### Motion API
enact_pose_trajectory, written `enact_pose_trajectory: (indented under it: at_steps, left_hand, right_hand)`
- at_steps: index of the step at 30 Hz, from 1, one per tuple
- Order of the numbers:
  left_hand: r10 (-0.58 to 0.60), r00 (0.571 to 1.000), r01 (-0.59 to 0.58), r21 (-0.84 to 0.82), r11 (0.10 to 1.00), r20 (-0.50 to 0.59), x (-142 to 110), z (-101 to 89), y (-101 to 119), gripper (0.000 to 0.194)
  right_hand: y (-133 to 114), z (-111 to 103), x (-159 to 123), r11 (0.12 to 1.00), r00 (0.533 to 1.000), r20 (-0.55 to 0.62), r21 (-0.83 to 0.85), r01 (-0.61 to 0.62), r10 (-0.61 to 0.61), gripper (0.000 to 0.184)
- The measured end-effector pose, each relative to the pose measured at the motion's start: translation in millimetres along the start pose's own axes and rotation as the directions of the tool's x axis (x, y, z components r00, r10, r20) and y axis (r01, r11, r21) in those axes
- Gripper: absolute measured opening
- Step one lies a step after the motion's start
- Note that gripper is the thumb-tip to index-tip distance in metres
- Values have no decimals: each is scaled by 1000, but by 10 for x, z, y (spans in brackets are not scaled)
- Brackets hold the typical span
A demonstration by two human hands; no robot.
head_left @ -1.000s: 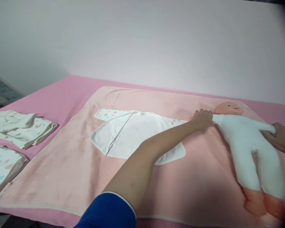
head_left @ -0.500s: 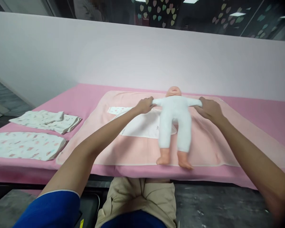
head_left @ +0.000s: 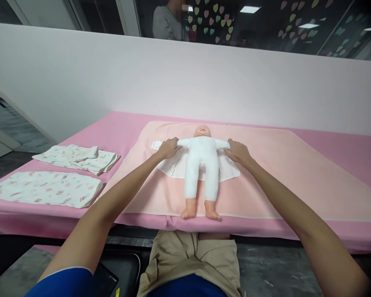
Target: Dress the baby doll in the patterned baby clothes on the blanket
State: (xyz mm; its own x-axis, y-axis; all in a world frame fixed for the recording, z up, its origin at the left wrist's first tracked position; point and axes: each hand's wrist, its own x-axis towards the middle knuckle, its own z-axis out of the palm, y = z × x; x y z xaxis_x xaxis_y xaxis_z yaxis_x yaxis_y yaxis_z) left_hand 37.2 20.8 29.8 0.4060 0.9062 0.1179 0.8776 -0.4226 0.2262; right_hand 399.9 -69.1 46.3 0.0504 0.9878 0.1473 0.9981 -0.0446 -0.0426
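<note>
A baby doll (head_left: 202, 156) with a white cloth body and bare plastic feet lies face up, its head toward the wall. My left hand (head_left: 169, 148) is closed round the end of the doll's arm on the left. On the other side, my right hand (head_left: 238, 152) grips the other arm's end, so both arms stretch out sideways. Under the doll, a white baby garment (head_left: 228, 168) is spread out, its middle hidden by the body. Beneath that lies a peach blanket (head_left: 266, 185).
Folded patterned baby clothes (head_left: 77, 158) and a folded printed cloth (head_left: 49, 187) lie on the left of the pink-covered table (head_left: 126, 119). A low white wall (head_left: 185, 78) runs along the back. Behind the glass, a person in a grey shirt (head_left: 167, 22) shows.
Both hands have carried the doll leftward by its arms, from the garment's right side to over its middle. It appears lower, against the garment. The view has shifted slightly.
</note>
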Motion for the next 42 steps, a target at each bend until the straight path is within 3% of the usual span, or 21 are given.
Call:
enact_pose_trajectory:
  at_steps: [3,5,8,10,12,15,18,20,23,26,28,31,34,36,38,42]
  left_hand:
    - [23,1000,-23,-15,1000,-15,-20,226,-82,38]
    - [53,995,-55,-18,998,-88,-47,401,-132,41]
    - [110,956,-116,-6,993,-272,-88,629,-202,43]
    - [152,912,-161,8,987,-381,-106,716,-232,47]
    - [220,860,-231,33,972,-461,-118,741,-238,52]
    - [372,761,-382,97,919,-532,-143,707,-213,42]
    - [567,620,-567,190,802,-542,-185,666,-184,15]
    - [661,545,-651,237,721,-515,-211,654,-178,8]
    - [696,508,-692,241,681,-507,-226,649,-178,20]
    - [670,527,-679,214,702,-524,-219,649,-177,25]
    - [634,575,-637,203,743,-518,-214,652,-174,27]
    - [504,714,-494,162,855,-487,-209,654,-175,30]
    - [247,884,-250,45,967,-398,-165,631,-198,30]
    - [74,951,-93,-48,995,-301,-87,585,-222,30]
    - [-17,982,-2,-99,995,-186,35,523,-236,31]
    - [-57,998,58,-25,998,16,338,449,-197,35]
  right_hand:
    - [29,290,-15,997,998,64,71,-28,23,34]
    - [34,461,-45,996,997,63,75,-49,44,36]
    - [-57,552,-42,997,995,-83,61,-46,51,48]
    - [-233,469,39,990,975,-222,126,58,-28,58]
    - [-512,315,199,942,936,-303,220,252,-180,56]
    - [-1034,125,547,818,890,-226,355,453,-395,41]
    - [-1447,132,885,766,859,-30,438,471,-512,37]
    - [-1570,222,1030,769,840,98,470,434,-534,41]
    - [-1567,355,1093,783,837,146,465,413,-528,42]
    - [-1493,404,1050,812,867,101,418,408,-488,39]
    - [-1453,390,1015,821,892,65,427,380,-447,44]
    - [-1394,344,988,809,932,-17,491,322,-361,45]
    - [-1315,310,990,787,952,-55,549,280,-301,44]
    - [-1270,299,1000,769,951,-59,574,280,-303,42]
    - [-1247,293,1009,761,947,-62,580,291,-316,39]
    - [-1258,267,1010,777,936,-59,541,322,-346,37]
